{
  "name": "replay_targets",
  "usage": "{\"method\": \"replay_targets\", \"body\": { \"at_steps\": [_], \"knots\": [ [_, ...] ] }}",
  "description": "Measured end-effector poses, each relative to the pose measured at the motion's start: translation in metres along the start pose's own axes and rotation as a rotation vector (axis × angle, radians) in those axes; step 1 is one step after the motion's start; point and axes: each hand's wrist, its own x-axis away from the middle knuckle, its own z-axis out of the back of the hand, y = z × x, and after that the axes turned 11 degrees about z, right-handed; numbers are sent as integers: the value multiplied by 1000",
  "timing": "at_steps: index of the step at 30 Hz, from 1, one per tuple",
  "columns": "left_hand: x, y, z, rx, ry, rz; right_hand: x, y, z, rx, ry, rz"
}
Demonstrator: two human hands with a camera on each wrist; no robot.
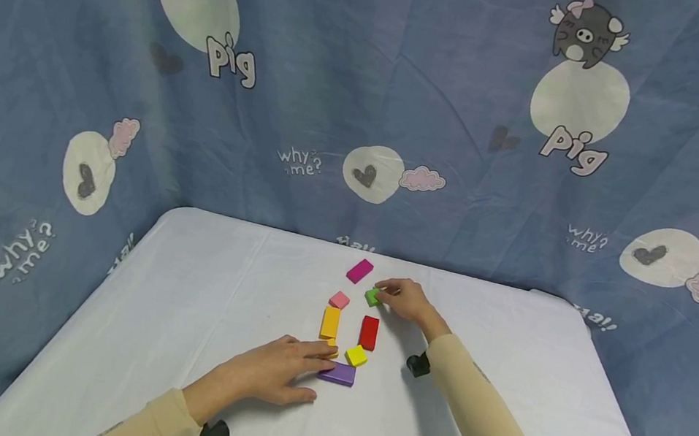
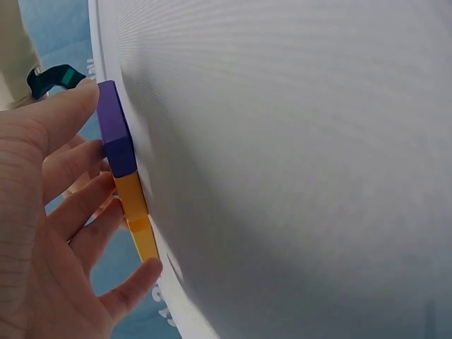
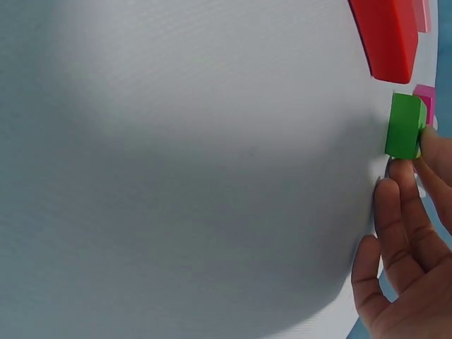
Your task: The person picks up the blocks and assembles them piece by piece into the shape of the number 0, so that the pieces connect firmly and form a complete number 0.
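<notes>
My right hand (image 1: 405,300) pinches a small green block (image 1: 371,297) between thumb and fingertips, at the far right of a group of coloured blocks. In the right wrist view the green block (image 3: 405,127) sits against the thumb and forefinger. With fingers spread, my left hand (image 1: 278,371) rests at the near left of the group. Its fingertips touch a purple block (image 1: 340,375) and partly hide a small orange block (image 1: 333,348). Beside these lies a yellow block (image 1: 356,355). Farther back are a long orange block (image 1: 330,323) and a red block (image 1: 368,333).
A pink block (image 1: 339,300) lies beyond the long orange one, and a magenta block (image 1: 359,271) is farthest back. All lie on a white-covered table (image 1: 235,284). Behind its far edge hangs a blue printed curtain (image 1: 312,95).
</notes>
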Motion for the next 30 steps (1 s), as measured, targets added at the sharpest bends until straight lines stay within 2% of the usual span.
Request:
{"method": "replay_targets", "body": {
  "at_steps": [7, 30],
  "knots": [
    [0, 0, 0, -10, 2, -5, 1, 3, -1, -6, -13, 22],
    [0, 0, 1, -2, -6, 3, 6, 0, 1, -28, -38, 16]
  ]
}}
